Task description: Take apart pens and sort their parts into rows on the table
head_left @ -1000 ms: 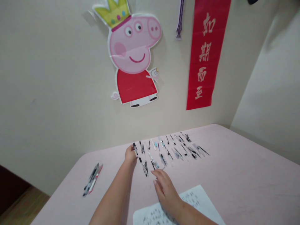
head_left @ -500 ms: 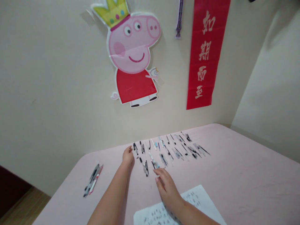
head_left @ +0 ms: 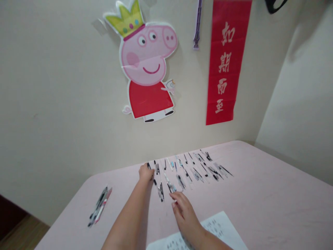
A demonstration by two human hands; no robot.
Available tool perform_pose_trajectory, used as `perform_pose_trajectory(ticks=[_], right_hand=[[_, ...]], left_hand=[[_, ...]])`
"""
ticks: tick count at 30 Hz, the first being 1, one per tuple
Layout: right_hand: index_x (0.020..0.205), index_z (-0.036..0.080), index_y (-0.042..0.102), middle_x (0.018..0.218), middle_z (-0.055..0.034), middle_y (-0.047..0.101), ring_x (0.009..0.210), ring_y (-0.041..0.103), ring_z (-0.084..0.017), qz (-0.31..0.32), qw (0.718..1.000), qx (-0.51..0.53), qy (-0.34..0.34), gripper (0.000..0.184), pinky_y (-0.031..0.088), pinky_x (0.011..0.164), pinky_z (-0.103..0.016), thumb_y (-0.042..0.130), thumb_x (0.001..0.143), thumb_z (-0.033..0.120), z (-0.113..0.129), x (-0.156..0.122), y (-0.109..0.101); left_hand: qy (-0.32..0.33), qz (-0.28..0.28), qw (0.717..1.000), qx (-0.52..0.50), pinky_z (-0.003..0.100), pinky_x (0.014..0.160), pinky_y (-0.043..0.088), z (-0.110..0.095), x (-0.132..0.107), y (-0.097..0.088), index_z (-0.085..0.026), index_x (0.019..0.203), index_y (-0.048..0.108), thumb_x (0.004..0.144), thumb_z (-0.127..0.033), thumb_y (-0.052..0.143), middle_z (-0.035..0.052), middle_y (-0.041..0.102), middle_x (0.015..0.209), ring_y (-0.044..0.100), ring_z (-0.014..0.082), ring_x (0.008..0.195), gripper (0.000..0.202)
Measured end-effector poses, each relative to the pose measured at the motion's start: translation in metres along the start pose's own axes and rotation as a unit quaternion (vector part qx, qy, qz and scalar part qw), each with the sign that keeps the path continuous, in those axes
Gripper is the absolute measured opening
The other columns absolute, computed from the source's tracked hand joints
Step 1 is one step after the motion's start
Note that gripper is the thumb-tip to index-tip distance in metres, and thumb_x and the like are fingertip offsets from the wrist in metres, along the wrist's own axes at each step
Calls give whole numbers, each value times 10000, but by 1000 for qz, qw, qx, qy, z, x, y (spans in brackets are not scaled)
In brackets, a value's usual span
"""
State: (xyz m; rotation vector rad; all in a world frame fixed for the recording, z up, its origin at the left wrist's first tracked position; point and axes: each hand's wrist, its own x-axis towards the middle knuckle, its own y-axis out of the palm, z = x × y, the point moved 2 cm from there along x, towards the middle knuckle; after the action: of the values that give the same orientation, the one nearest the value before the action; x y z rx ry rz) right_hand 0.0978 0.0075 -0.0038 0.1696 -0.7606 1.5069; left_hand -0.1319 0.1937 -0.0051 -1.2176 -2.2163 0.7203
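At the far left end of two rows of pen parts (head_left: 180, 182) on the pink surface (head_left: 265, 198), the left hand (head_left: 146, 173) touches a dark pen piece (head_left: 148, 166), though I cannot tell whether its fingers clamp it. Right hand (head_left: 186, 216) near the front row's left part, thumb and forefinger apart, wrist over a written sheet of paper (head_left: 217, 227); whole pens (head_left: 100, 207) lie together, well apart, at left.

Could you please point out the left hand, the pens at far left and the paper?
Left hand (head_left: 146, 173): head view, back of the hand.
Pens at far left (head_left: 99, 207): head view, middle of the bunch.
Paper (head_left: 222, 229): head view, its right side.
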Motion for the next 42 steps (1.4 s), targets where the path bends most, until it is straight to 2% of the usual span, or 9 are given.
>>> perform_pose_trajectory(ticks=[5,13,16,18,23,28,31,36,42], right_hand=[[1149,203,591,1144,-106,616,1102,565,-201,7,1000,-6,6,304,475,963,-358,435,890,170,-1,0,0],[1150,209,583,1148,-107,617,1103,566,-205,18,1000,-14,8,310,476,962,-364,424,889,159,0,0,-1],[1158,212,580,1161,-105,610,1111,560,-204,20,1000,-11,15,313,473,964,-361,422,893,161,-1,0,0],[1159,210,579,1161,-104,609,1110,559,-203,20,1000,-7,18,309,469,965,-358,423,896,167,-2,-1,0],[1157,217,583,1154,-93,612,1116,555,-200,17,1000,6,18,308,451,980,-350,438,889,171,-5,-1,2],[1157,215,587,1158,-96,607,1105,557,-202,24,999,11,32,307,456,970,-351,434,893,184,-4,0,2],[1148,207,592,1154,-99,608,1105,556,-206,25,999,9,41,304,454,969,-353,439,886,182,-2,2,1],[1158,205,588,1154,-99,608,1105,555,-204,26,999,11,42,310,450,971,-353,440,886,183,0,2,0],[1157,203,585,1151,-102,609,1100,560,-205,22,999,11,36,309,464,954,-344,441,885,184,-1,2,1]], left_hand=[[20,44,998,37,409,837,511,0,-2,3,-182,1164,552,881,-321,577,73,578,1178,591,214,1014,316],[40,48,997,50,438,891,476,0,-5,-6,-170,1157,558,855,-294,610,85,577,1196,573,232,1059,331],[53,38,997,47,385,900,450,0,-14,-14,-135,1132,586,756,-206,688,148,585,1182,567,265,1085,396],[70,31,996,45,347,865,453,1,-24,-21,-135,1099,612,745,-180,663,164,593,1159,585,261,1049,361],[137,64,987,58,308,769,463,6,-55,-36,-165,866,680,743,-185,588,69,649,917,614,200,841,154],[187,104,973,88,267,784,435,2,-75,-43,-172,836,670,712,-157,622,41,635,881,594,176,848,133],[188,103,970,115,275,794,420,-3,-80,-42,-167,783,651,753,-151,586,47,622,851,583,182,842,74],[175,96,968,153,270,794,407,-5,-81,-42,-178,756,629,795,-166,552,46,619,854,581,182,857,87],[113,75,972,190,315,813,439,1,-57,-45,-158,816,632,859,-224,527,72,629,932,592,192,897,131]])
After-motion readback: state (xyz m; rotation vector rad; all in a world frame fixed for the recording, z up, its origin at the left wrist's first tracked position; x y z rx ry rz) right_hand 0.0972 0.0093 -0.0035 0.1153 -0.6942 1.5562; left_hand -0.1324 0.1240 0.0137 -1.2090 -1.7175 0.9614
